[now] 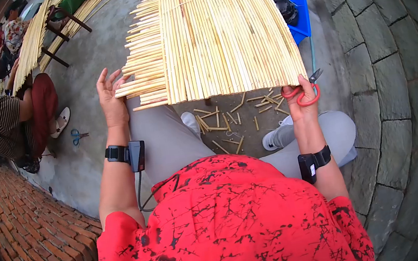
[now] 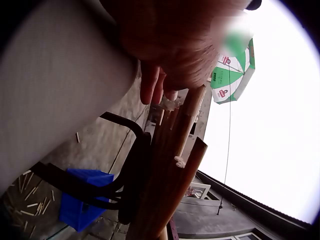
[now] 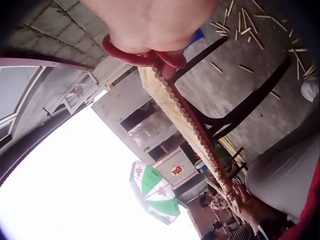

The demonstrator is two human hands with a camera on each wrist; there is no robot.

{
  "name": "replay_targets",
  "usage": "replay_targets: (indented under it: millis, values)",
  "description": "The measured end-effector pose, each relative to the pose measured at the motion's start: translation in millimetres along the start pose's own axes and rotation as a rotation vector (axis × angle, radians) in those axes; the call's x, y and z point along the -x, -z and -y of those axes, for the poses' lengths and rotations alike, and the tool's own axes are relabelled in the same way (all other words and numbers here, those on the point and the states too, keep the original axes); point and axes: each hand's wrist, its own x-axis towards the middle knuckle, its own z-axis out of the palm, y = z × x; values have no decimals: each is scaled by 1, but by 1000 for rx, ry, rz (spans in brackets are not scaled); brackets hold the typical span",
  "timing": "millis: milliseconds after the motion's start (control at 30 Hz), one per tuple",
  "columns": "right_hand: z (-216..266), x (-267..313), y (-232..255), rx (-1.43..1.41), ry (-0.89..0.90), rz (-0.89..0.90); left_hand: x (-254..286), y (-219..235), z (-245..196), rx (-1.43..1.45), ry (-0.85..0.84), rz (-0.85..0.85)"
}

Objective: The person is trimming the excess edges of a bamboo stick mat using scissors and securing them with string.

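Observation:
A mat of pale, straight reed-like sticks (image 1: 226, 38), stitched crosswise with thread, lies in front of me. Its near edge is even, while stick ends (image 1: 148, 48) jut out unevenly on the left. My left hand (image 1: 112, 103) is at those ends, palm turned toward them and fingers extended; the left wrist view shows them beside the sticks. At the near right corner, my right hand (image 1: 303, 107) holds red-handled scissors (image 1: 311, 99), blades pointing away from me. In the right wrist view, the thumb and fingers meet the mat's edge (image 3: 187, 119) beside the red handles.
Short cut stick pieces (image 1: 240, 145) litter the ground between my feet. A blue crate (image 1: 298, 8) with a black bag stands beyond the mat's right side. Another pair of scissors (image 1: 79, 136) lies on the ground at left, near a seated person (image 1: 1, 115). Dark curved stool legs (image 2: 80, 185) show beneath the mat.

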Motion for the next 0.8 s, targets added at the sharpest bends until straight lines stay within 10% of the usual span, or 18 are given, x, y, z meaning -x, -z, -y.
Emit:
replay_targets:
  millis: [167, 333, 500, 800]
  values:
    - [-3, 10, -11, -5, -62, 3, 32, 11, -16, 351, 328, -342]
    - [-3, 13, -12, 30, -90, 16, 82, -21, -23, 396, 695, 252]
    - [-5, 22, -19, 74, -101, 19, 95, -75, -11, 469, 638, 509]
    - [-9, 23, -19, 134, -95, 56, 77, -104, -9, 455, 650, 326]
